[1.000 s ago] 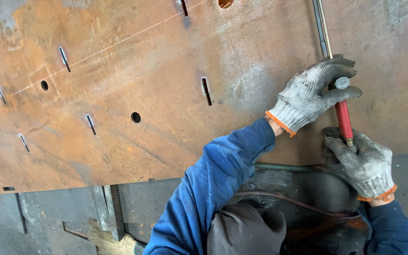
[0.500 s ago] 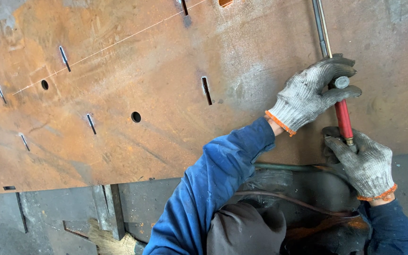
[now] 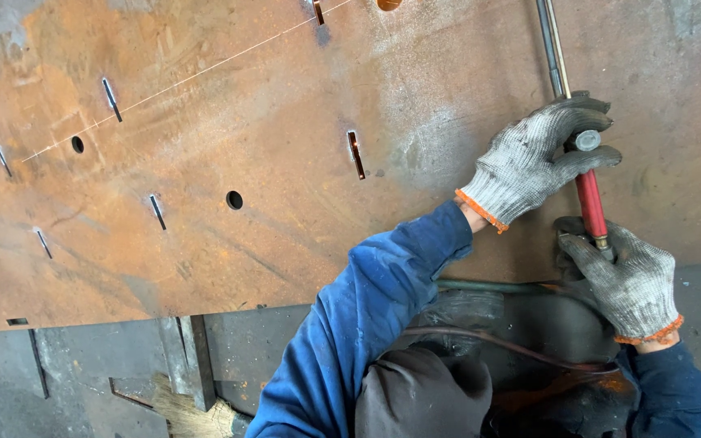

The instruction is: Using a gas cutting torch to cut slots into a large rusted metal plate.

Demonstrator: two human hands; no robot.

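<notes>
Two gloved hands gripping torch (image 3: pixel 590 199) lying on rusty plate (image 3: pixel 229 162), near plate's right side. Left hand (image 3: pixel 537 162) wrapping knob end, fingers curling shut around it. Right hand (image 3: pixel 626 280) pinching red handle's lower end. Hose (image 3: pixel 496 345) trailing below. Risk, judging: worn gloves slipping on handle, tip wandering; hose snagging on sleeve (image 3: pixel 367 324), jerking torch.
</notes>
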